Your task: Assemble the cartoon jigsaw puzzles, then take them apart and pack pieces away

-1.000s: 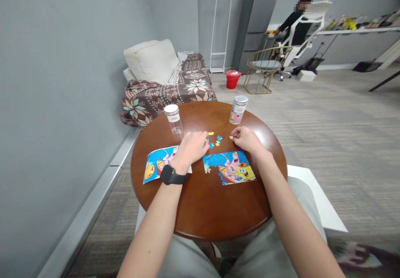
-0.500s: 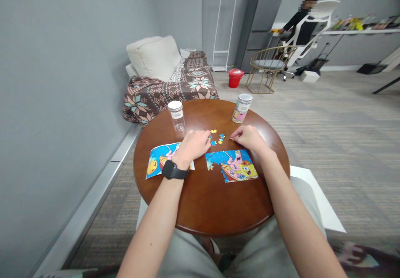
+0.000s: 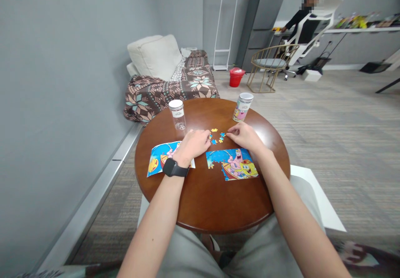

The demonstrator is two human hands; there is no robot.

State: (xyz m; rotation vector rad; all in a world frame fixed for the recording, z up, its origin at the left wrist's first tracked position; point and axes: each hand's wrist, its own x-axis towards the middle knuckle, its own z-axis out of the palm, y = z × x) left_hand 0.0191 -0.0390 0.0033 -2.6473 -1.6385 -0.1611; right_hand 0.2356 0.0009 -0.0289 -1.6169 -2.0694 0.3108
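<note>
My left hand [image 3: 196, 142], with a black watch [image 3: 170, 167] on its wrist, rests at the left edge of several loose puzzle pieces [image 3: 214, 141]. Its fingers are curled together and what they hold, if anything, is hidden. On the right of the pieces my right hand [image 3: 245, 136] has thumb and forefinger brought close in a pinch; the piece in it is mostly hidden. Nearer to me lies the partly assembled cartoon puzzle [image 3: 240, 167], its lower left part open. The printed reference picture [image 3: 158, 157] lies partly under my left hand and wrist.
A clear jar with a white lid [image 3: 178, 117] stands at the back left of the round table [image 3: 212, 211]. Opposite it is a jar with a cartoon label [image 3: 242, 108]. Beyond are a covered sofa [image 3: 200, 80], a red bin [image 3: 236, 78], a chair [image 3: 270, 63] and another person [image 3: 296, 17].
My right hand has moved a little left and away from me, up to the loose pieces. The pale edge at its fingertips no longer shows. My left hand has stayed in place.
</note>
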